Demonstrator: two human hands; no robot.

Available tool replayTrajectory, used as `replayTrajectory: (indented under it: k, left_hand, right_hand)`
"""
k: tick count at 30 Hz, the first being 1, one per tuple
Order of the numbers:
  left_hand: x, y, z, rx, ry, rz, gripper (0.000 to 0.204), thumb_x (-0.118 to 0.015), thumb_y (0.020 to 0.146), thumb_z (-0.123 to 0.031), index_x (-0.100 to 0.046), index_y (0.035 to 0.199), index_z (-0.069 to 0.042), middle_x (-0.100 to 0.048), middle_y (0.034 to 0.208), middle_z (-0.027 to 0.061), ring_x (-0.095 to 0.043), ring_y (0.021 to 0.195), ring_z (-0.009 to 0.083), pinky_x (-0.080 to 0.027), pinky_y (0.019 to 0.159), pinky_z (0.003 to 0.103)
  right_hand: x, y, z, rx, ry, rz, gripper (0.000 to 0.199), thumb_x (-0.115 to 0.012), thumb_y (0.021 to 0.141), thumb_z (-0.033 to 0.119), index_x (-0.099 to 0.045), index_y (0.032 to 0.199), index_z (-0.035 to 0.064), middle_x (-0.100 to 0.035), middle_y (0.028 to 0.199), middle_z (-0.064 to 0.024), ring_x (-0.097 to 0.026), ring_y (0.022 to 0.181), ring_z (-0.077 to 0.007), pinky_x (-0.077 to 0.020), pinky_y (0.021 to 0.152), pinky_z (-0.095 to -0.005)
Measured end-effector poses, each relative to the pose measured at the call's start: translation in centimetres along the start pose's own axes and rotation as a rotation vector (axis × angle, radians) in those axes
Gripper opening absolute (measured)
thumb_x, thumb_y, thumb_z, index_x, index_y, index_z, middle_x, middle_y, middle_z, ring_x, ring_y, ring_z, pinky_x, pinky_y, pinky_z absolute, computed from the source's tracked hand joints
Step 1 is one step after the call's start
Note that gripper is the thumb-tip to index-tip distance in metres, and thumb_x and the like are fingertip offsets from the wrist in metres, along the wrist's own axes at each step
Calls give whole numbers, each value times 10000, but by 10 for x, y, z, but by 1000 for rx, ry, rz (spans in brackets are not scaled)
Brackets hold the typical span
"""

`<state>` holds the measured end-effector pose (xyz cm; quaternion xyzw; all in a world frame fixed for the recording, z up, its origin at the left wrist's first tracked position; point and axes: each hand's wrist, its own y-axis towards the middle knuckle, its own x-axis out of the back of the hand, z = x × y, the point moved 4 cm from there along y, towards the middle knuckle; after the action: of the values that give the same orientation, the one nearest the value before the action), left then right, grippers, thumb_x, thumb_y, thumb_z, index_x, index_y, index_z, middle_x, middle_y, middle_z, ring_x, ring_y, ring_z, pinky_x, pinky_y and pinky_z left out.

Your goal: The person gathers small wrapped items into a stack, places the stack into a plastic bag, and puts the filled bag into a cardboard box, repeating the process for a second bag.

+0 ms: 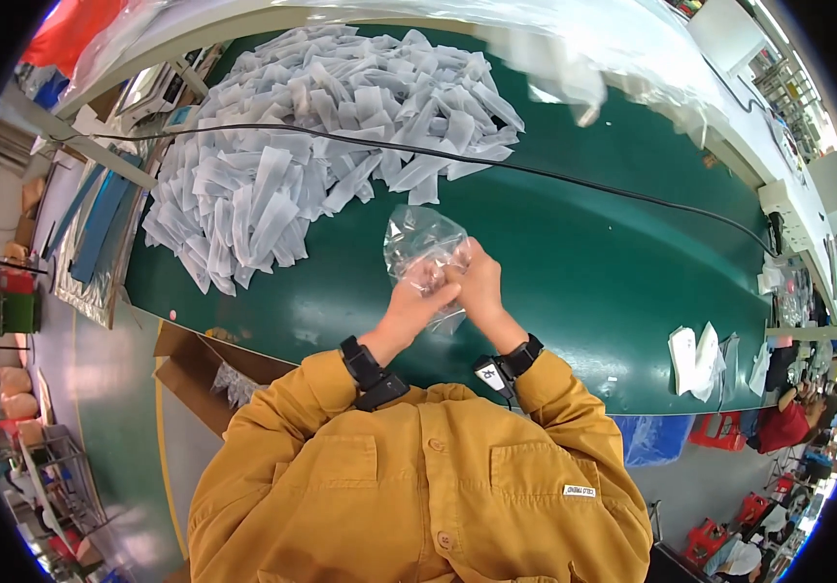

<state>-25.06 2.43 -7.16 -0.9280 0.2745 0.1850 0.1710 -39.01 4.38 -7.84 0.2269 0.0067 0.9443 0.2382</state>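
Between my two hands, over the near middle of the green table (574,291), is a crumpled clear plastic bag (416,233). My left hand (416,303) is closed on its lower left part, fingers curled in. On the other side, my right hand (479,287) grips the same bag, its thumb and fingers pressed together near the left hand. The bag's top puffs out beyond the fingers, and a bit of film hangs below them. Whether anything lies inside it I cannot make out. A big heap of small whitish translucent packets (273,185) spreads over the table just beyond and left of my hands.
A black cable (554,175) stretches across above the table. White and clear bags (695,360) lie at the right front edge. A cardboard box (195,374) stands below the left front edge, a blue bin (656,439) below the right. Plastic sheeting (574,58) hangs from the shelf behind.
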Motion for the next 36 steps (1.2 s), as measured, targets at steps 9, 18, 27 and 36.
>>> replayTrajectory:
  k: [9, 18, 27, 36]
  left_hand:
    - [0, 23, 12, 67, -139, -205, 99, -576, 953, -136, -531, 901, -66, -470, 737, -9, -445, 621, 70, -390, 559, 218]
    - [-63, 40, 43, -280, 533, -24, 138, -533, 924, -76, -597, 1031, -15, -625, 810, 27, -591, 750, 125, -506, 690, 286]
    - [-114, 44, 58, -346, 1261, 538, 328, -581, 801, -51, -617, 1126, -73, -637, 904, 164, -635, 848, 377, -498, 703, 465]
    - [-90, 44, 89, -383, 1053, 753, 515, -662, 853, -180, -509, 1331, -61, -530, 1166, 237, -536, 1111, 375, -466, 920, 445]
  right_hand:
    - [107, 7, -13, 272, -346, -260, 216, -712, 788, 79, -570, 933, 9, -571, 702, -128, -569, 615, -305, -475, 590, -364]
    - [69, -33, -40, 394, -120, 353, 333, -598, 840, 68, -562, 1169, 24, -596, 1169, -230, -610, 915, -450, -531, 697, -450]
    - [97, -17, -128, 195, -333, 173, 624, -568, 823, 70, -342, 1349, -178, -300, 1364, -470, -270, 1356, -537, -382, 1061, -470]
    - [114, 41, 10, 319, -148, 700, 484, -650, 863, 215, -538, 1292, 20, -597, 1238, -203, -557, 1127, -410, -457, 951, -433]
